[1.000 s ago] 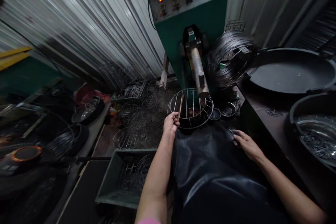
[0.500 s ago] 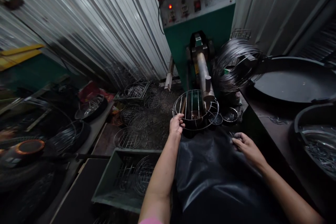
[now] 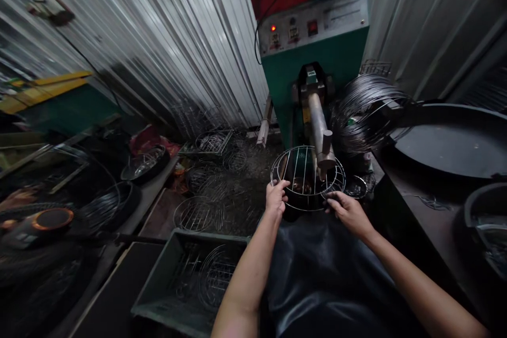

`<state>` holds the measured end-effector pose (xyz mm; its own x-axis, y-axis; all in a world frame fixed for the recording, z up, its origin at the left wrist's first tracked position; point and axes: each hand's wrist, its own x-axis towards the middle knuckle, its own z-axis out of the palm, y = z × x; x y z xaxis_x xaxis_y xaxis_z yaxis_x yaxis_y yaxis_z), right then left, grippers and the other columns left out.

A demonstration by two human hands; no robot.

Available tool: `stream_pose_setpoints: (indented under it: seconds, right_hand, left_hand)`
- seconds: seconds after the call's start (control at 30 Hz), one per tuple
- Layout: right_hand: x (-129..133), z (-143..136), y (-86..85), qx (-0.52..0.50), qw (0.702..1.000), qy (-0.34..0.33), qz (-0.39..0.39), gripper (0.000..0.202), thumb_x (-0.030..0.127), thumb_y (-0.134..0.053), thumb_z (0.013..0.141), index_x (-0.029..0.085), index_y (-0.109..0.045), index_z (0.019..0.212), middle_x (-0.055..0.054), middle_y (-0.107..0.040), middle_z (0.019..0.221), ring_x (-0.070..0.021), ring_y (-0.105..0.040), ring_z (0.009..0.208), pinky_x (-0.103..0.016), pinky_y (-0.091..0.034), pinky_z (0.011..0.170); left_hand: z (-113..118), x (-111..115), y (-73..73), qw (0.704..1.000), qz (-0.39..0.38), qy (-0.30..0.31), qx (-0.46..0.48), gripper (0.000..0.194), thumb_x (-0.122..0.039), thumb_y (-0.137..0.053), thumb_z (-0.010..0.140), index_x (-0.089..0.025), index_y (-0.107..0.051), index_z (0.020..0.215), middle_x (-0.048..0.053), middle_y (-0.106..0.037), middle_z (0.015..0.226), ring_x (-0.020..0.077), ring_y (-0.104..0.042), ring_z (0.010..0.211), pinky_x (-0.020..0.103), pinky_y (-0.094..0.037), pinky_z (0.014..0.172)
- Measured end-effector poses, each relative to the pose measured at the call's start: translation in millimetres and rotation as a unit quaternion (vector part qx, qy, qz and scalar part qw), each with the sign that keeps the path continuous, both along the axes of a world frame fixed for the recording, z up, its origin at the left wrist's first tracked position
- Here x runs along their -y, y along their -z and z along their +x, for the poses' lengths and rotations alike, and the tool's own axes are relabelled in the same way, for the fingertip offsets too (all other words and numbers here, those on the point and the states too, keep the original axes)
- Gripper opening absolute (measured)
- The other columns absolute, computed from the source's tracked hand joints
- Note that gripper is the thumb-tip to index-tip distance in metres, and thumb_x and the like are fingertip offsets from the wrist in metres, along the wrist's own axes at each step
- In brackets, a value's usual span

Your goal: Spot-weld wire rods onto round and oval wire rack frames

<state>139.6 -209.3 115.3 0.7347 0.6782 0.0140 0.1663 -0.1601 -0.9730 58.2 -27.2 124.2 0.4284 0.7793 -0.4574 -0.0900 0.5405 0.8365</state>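
A round wire rack (image 3: 304,169) with parallel bars is held level below the arm of a green machine. My left hand (image 3: 276,198) is closed on its near left rim, the thumb lying along the wire. At the near right rim, my right hand (image 3: 347,211) has its fingertips pinched together against or just beside the wire. What it pinches is too small and dark to make out. Over the right part of the rack hangs the machine's metal cylinder arm (image 3: 318,119), with a copper-coloured tip (image 3: 322,173) close to the bars.
The green machine (image 3: 273,76) has a lit red lamp. Right of it are a wire coil (image 3: 366,111), a large dark pan (image 3: 447,142) and a black tub (image 3: 471,227). A green crate (image 3: 158,280) holding wire racks stands at lower left. Loose racks (image 3: 194,214) lie beyond it.
My right hand has moved left and forward from over the apron to the rack's right rim. My left hand still grips the rack. The camera view has shifted a little.
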Motion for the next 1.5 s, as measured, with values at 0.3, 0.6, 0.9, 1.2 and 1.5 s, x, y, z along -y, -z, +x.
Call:
stream_pose_setpoints:
  seconds: [0.3,0.6,0.9,1.2,1.5]
  right_hand:
    - [0,6,-1.0,0.009,1.0,0.01,0.011,0.035,0.049,-0.052,0.076,0.017,-0.056,0.087,-0.005,-0.066,0.073,-0.0147,-0.061,0.057,-0.025,-0.044,0.051]
    - [-5,12,-2.1,0.03,0.999,-0.001,0.017,0.029,0.044,-0.05,0.078,0.017,-0.057,0.087,-0.004,-0.066,0.072,-0.0144,-0.061,0.058,-0.027,-0.048,0.059]
    - [-10,19,-0.3,0.04,0.999,-0.007,0.016,0.025,0.04,-0.049,0.08,0.017,-0.056,0.087,-0.003,-0.066,0.073,-0.0135,-0.06,0.058,-0.027,-0.048,0.063]
    - [-15,21,-0.8,-0.01,0.999,0.015,0.048,0.032,0.048,-0.056,0.075,0.017,-0.058,0.085,-0.003,-0.065,0.072,-0.0138,-0.06,0.056,-0.028,-0.049,0.061]
    - [44,5,25.4,-0.1,0.99,0.092,0.035,0.048,0.052,-0.059,0.073,0.013,-0.062,0.101,-0.006,-0.065,0.077,-0.0135,-0.059,0.06,-0.029,-0.05,0.062]
  left_hand:
    - [7,-2,8.1,1.0,0.003,0.009,0.018,0.042,-0.018,-0.074,0.045,-0.018,-0.042,0.073,-0.01,-0.037,0.053,0.0003,-0.028,0.039,0.013,-0.015,0.035]
    - [13,-6,6.8,1.0,0.001,-0.016,0.007,0.044,-0.018,-0.077,0.045,-0.018,-0.043,0.073,-0.01,-0.04,0.055,-0.0002,-0.029,0.038,0.013,-0.014,0.035]
    - [19,-13,4.8,1.0,0.001,-0.012,-0.013,0.038,-0.018,-0.072,0.046,-0.019,-0.04,0.067,-0.01,-0.033,0.05,0.0006,-0.025,0.036,0.014,-0.012,0.033]
    - [21,-13,7.9,0.999,0.005,-0.006,-0.045,0.037,-0.022,-0.074,0.047,-0.018,-0.039,0.06,-0.01,-0.03,0.049,0.0014,-0.025,0.037,0.016,-0.013,0.033]
    - [20,-44,3.3,0.987,-0.051,0.125,-0.09,0.041,-0.037,-0.08,0.048,-0.016,-0.05,0.067,-0.006,-0.043,0.056,0.0043,-0.041,0.042,0.017,-0.032,0.038]
